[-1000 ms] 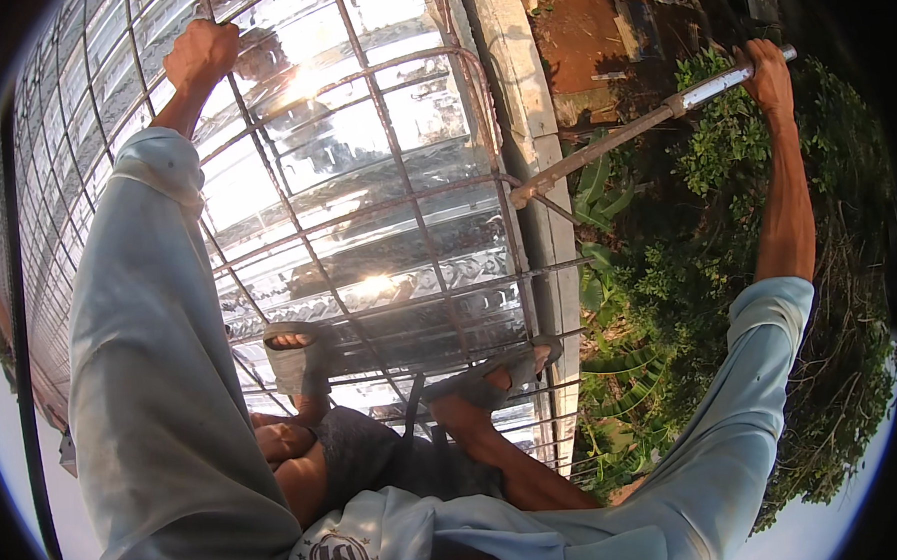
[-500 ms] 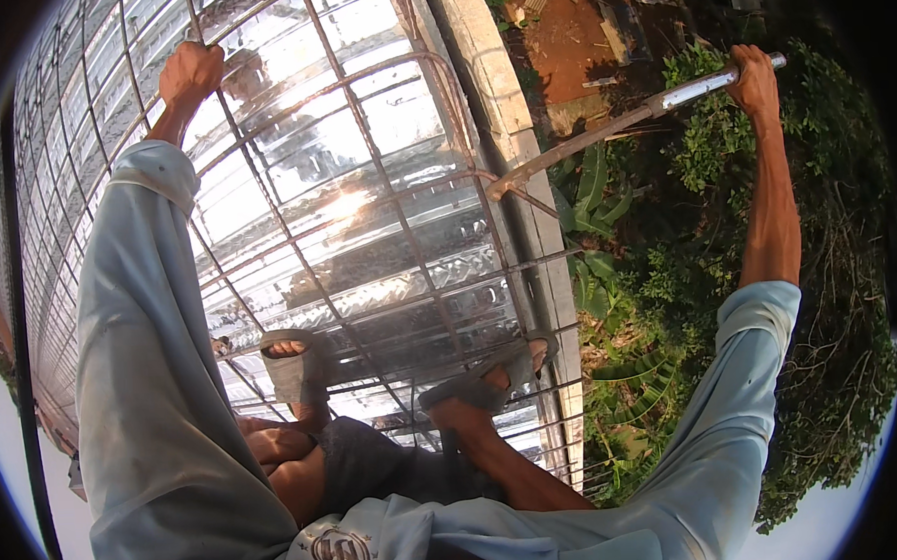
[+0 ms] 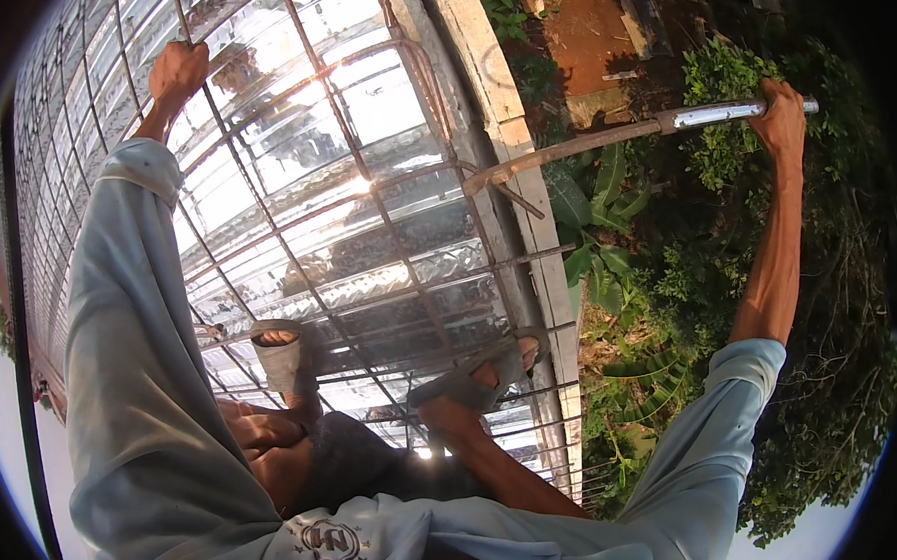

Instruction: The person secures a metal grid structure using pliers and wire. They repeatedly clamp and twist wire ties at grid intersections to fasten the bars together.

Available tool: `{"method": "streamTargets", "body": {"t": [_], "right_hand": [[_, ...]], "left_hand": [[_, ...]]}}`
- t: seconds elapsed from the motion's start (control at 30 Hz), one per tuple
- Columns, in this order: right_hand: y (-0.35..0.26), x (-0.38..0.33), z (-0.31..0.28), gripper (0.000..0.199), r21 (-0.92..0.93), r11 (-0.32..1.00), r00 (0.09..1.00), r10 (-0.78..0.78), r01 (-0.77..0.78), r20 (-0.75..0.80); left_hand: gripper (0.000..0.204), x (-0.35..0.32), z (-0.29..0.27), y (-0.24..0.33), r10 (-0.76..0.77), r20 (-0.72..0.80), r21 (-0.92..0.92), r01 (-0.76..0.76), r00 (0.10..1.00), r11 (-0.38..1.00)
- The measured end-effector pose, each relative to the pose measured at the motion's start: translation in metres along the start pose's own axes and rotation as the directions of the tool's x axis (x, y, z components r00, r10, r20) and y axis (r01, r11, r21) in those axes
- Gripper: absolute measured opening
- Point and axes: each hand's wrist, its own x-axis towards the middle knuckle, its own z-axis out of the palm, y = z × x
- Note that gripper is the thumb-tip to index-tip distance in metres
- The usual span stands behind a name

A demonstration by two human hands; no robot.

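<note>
My right hand [image 3: 782, 115] is closed around the silver grip end of a long rebar bending bar [image 3: 583, 146]. The bar reaches left across the slab's edge, and its rusty tip lies at a short rebar end [image 3: 520, 201] that sticks out of the grid there. My left hand [image 3: 177, 74] is clenched on a rod of the rebar mesh [image 3: 372, 186], at the far left. How the bar's tip fits on the rod is too small to tell.
Shiny corrugated sheets [image 3: 375, 93] lie under the mesh, with my sandalled feet [image 3: 284, 352] on top. A concrete-coloured edge [image 3: 537, 206] runs along the right. Beyond it, far lower, are red soil [image 3: 593, 43], banana leaves [image 3: 612, 173] and bushes.
My right hand has swung outward and toward me with the bar, which now lies closer to level across the view. The left hand keeps its grip; the whole view has shifted slightly.
</note>
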Motion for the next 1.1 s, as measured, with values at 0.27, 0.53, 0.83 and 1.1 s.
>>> {"method": "streamTargets", "body": {"t": [0.27,0.53,0.83,1.1], "right_hand": [[0.007,-0.013,0.007,0.024,0.066,0.998,0.993,-0.007,0.015,-0.117],[0.009,0.023,-0.019,0.029,-0.168,0.984,0.954,-0.005,0.058,0.299],[-0.019,0.000,-0.014,0.036,-0.353,0.925,0.944,0.232,-0.139,0.235],[-0.012,-0.011,-0.033,0.040,-0.479,0.869,0.952,0.241,-0.124,0.191]], "left_hand": [[0.037,0.002,0.000,0.012,0.150,-0.164,-0.036,-0.158,0.975,0.987],[0.038,0.001,0.017,0.018,0.038,-0.120,0.000,-0.039,0.992,0.999],[0.037,-0.011,0.008,0.012,0.161,-0.111,-0.016,-0.163,0.981,0.986],[0.040,-0.011,0.007,0.011,0.134,-0.055,-0.006,-0.134,0.989,0.991]]}}
